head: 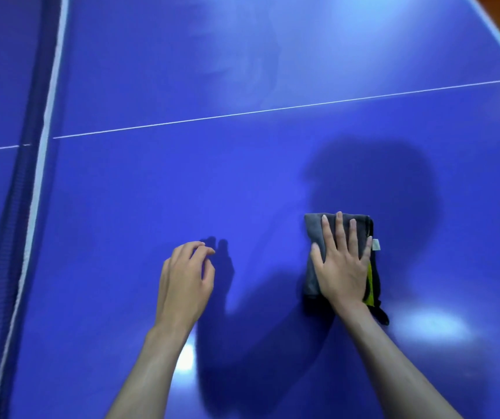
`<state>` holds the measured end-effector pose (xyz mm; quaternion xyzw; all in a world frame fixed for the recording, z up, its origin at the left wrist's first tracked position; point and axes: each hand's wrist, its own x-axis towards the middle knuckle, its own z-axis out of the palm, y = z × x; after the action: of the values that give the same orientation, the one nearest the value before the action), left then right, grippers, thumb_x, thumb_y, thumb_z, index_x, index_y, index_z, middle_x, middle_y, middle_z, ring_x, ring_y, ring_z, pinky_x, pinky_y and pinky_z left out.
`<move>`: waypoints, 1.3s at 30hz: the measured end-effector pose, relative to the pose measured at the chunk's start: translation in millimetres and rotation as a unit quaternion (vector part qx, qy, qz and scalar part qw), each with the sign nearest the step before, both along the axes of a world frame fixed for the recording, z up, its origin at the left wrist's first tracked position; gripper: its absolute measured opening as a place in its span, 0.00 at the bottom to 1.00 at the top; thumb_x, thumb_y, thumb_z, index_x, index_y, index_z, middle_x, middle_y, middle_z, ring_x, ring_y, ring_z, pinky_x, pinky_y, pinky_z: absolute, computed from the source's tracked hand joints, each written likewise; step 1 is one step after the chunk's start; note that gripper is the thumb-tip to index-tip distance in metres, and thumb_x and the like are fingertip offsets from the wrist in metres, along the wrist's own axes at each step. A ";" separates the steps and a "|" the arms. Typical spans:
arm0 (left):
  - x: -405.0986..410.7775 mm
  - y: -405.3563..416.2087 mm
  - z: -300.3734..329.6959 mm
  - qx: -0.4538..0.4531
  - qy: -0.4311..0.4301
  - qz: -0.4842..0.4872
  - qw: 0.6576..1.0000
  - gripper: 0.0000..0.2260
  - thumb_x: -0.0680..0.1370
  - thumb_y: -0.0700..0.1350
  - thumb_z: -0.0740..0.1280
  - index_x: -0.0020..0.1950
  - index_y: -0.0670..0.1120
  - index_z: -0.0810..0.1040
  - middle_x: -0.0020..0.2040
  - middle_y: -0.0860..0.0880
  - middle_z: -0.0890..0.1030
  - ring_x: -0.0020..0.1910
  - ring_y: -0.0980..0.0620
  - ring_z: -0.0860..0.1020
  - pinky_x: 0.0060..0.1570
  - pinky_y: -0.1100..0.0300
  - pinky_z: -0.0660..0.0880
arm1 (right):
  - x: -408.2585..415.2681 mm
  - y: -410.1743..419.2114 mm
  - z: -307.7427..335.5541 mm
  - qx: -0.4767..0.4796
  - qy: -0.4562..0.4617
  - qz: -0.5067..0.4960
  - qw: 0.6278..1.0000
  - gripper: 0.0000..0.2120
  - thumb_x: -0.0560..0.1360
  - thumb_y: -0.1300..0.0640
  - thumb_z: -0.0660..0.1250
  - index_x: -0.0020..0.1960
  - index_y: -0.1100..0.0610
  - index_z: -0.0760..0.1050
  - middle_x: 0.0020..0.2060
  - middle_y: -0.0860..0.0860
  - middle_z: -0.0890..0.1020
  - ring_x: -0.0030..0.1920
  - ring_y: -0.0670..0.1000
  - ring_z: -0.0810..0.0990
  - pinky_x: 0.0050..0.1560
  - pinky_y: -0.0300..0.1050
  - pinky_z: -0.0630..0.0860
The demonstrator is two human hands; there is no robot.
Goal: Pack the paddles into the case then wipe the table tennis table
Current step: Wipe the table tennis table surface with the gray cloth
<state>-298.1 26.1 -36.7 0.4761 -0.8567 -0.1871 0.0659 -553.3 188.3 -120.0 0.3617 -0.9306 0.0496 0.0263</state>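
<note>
Right hand (340, 264) flat, fingers straight, pressing a folded grey cloth (313, 237) on the blue table tennis table (152, 192). Left hand (183, 282) hovers beside it, fingers loosely curled, holding nothing. Net (16, 207) at left; white centre line (242, 113) crosses beyond the hands.

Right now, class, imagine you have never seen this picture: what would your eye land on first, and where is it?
First, the right hand, fingers spread flat, pressing a folded grey cloth with a yellow edge onto the glossy blue table tennis table, right of centre. Next, the empty left hand with loosely curled fingers, just left of it. Then the dark net with its white top band running along the left side.
</note>
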 end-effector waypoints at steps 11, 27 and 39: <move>148.7 -93.8 -0.8 -0.013 0.015 0.067 0.998 0.10 0.79 0.38 0.69 0.57 0.49 0.83 0.60 0.52 0.79 0.66 0.50 0.74 0.60 0.51 0.71 | 174.0 -145.9 -1.4 0.016 -0.024 0.052 0.998 0.31 0.82 0.41 0.52 0.84 0.47 0.57 0.84 0.52 0.55 0.83 0.58 0.53 0.79 0.70 0.50; 334.6 -176.3 7.9 0.009 0.017 0.215 0.976 0.08 0.80 0.39 0.66 0.56 0.46 0.82 0.59 0.51 0.80 0.61 0.49 0.75 0.61 0.51 0.75 | 464.4 -308.6 4.2 0.024 -0.095 0.239 0.966 0.31 0.85 0.41 0.50 0.85 0.48 0.51 0.84 0.53 0.50 0.84 0.58 0.47 0.78 0.71 0.49; 264.6 -183.8 6.7 -0.010 0.033 0.158 0.987 0.08 0.80 0.39 0.66 0.55 0.50 0.81 0.57 0.54 0.80 0.57 0.51 0.75 0.55 0.51 0.74 | 398.7 -308.3 0.8 0.002 -0.088 0.315 0.945 0.29 0.84 0.42 0.55 0.84 0.45 0.55 0.84 0.49 0.53 0.84 0.54 0.49 0.80 0.65 0.51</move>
<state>-33.5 -157.7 -30.0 0.5984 -0.7699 -0.1815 0.1275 -154.6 -120.0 -119.2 0.6307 -0.7679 0.0848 -0.0738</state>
